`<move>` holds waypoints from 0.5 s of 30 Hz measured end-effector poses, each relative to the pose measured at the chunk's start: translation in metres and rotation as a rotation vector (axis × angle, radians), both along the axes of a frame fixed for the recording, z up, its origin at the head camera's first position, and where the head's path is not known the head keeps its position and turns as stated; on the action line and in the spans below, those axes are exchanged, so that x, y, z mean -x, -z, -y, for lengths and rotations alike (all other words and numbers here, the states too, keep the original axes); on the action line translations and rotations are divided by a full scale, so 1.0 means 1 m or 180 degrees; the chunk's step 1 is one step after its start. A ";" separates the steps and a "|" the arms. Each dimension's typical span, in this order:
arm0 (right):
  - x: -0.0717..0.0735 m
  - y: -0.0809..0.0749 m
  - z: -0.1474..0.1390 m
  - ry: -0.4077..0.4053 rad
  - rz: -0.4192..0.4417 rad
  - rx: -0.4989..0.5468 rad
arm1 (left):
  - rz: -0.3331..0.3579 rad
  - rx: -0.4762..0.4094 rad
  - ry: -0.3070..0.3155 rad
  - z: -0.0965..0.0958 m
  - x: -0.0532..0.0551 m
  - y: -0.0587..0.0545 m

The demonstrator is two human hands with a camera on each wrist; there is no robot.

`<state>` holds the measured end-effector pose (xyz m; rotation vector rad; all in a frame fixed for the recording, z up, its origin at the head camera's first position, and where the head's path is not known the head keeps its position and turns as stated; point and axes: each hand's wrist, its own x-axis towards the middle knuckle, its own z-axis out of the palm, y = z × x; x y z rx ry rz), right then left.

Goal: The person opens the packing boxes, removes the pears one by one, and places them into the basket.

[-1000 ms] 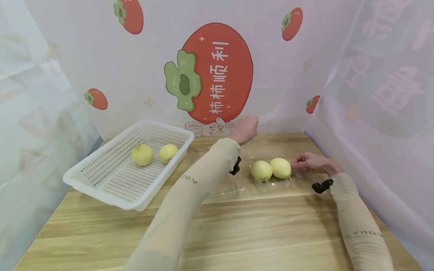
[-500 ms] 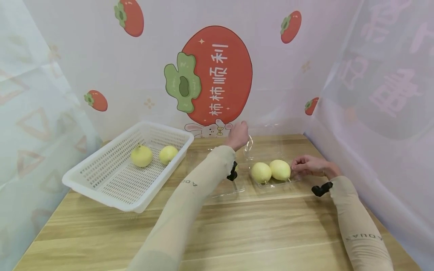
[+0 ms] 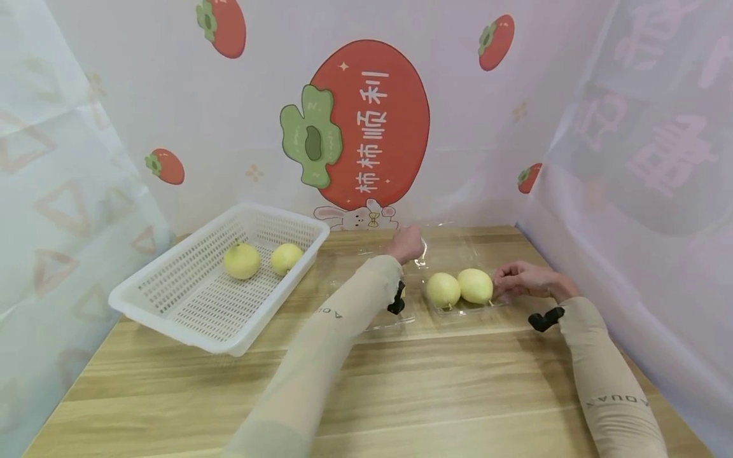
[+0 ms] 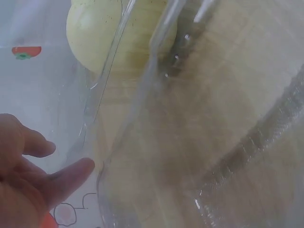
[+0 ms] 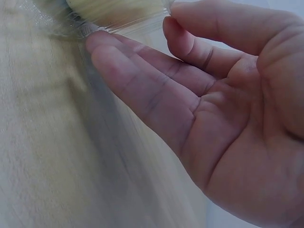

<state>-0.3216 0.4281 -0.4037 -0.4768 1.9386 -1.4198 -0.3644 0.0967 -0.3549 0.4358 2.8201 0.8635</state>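
Note:
Two pale yellow pears (image 3: 443,290) sit side by side in a clear plastic clamshell box (image 3: 466,312) on the wooden table. Behind them the box's clear lid (image 3: 452,245) stands raised, a shiny crease along its left edge. My left hand (image 3: 406,244) is beside that edge; in the left wrist view its thumb and finger (image 4: 71,178) are apart, one fingertip right at the plastic. My right hand (image 3: 529,278) is at the box's right end. Thumb and index finger pinch the plastic rim (image 5: 170,7) there, while the other fingers extend along the box's side.
A white perforated basket (image 3: 166,327) with two more pears (image 3: 241,261) stands at the left. Another clear plastic container (image 3: 389,321) lies partly hidden under my left forearm. Printed cloth walls (image 3: 229,127) close in the back and both sides of the table (image 3: 435,394).
My left hand has come down from high over the back of the table to the lid's left edge, by way of a point further left. The right hand has stayed at the box's end.

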 end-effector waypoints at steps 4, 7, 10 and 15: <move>-0.001 -0.001 0.001 0.0010 0.0021 0.0034 | 0.0084 -0.0009 -0.0080 0.000 -0.001 0.000; -0.001 -0.002 0.001 0.0016 0.0041 0.0066 | 0.0064 0.0177 -0.0032 -0.001 -0.002 0.000; -0.001 -0.002 0.001 0.0009 0.0059 0.0091 | 0.0049 0.0353 0.0046 -0.002 -0.002 0.000; -0.001 -0.003 0.003 0.0011 0.0091 0.0106 | -0.0039 0.0557 0.0190 0.000 0.000 -0.002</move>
